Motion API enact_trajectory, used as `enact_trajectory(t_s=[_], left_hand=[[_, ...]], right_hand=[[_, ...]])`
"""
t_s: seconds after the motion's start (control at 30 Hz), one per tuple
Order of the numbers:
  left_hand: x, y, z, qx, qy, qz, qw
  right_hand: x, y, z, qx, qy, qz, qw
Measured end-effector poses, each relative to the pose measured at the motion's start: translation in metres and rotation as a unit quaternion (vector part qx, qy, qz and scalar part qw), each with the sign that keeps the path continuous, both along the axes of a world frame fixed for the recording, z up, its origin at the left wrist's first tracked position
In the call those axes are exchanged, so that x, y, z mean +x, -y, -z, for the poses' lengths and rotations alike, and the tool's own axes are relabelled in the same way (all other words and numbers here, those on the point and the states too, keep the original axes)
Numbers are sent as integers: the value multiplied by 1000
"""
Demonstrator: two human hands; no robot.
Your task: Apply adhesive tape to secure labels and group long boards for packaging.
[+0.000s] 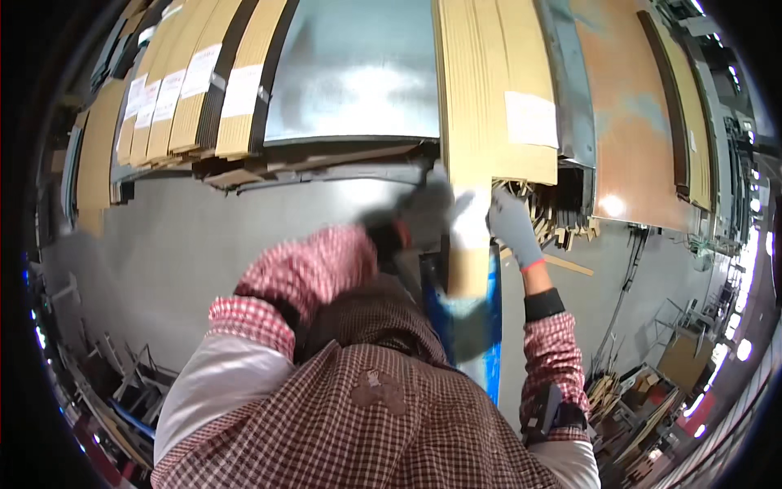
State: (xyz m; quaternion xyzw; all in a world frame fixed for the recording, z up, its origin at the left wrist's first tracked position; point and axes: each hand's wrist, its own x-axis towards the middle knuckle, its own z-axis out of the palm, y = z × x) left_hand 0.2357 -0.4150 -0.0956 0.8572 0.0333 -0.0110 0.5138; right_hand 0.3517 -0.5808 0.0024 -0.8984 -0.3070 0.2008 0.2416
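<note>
Head view, two gloved hands, left hand (423,213) and right hand (511,224) gripping one cardboard bundle (469,259).

Corrugated brown cardboard (489,90) looked matt and ribbed, the metal sheet (354,69) shone dully, both hands wore grey knit gloves (511,224), and the sleeves (305,273) were checked cloth.

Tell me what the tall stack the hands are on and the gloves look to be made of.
Tall stack: looks like flattened corrugated cardboard, matte tan, with many thin sheet edges and a white label. Left hand is blurred; its glove seems dark grey. Right hand: grey knit glove, probably coated, with a red cuff edge.
</note>
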Motion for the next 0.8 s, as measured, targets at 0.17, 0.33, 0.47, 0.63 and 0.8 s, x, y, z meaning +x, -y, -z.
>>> enact_trajectory(t_s=[0.17, 0.33, 0.47, 0.63, 0.8], left_hand=[[-71, 25, -41, 182, 77, 113, 974], [15, -29, -79, -166, -112, 69, 977], [-17, -64, -182, -111, -128, 159, 973], [-66, -72, -156, -549, -307, 80, 773], [-23, -54, -43, -331, -294, 90, 892]], right_hand=[[-33, 53, -25, -230, -322, -237, 887], [-20, 25, -32, -286, 3, -97, 953], [-51, -16, -150, 33, -181, -144, 972], [-44, -12, -142, 71, -237, -141, 958], [-3, 35, 2, -52, -124, -65, 989]])
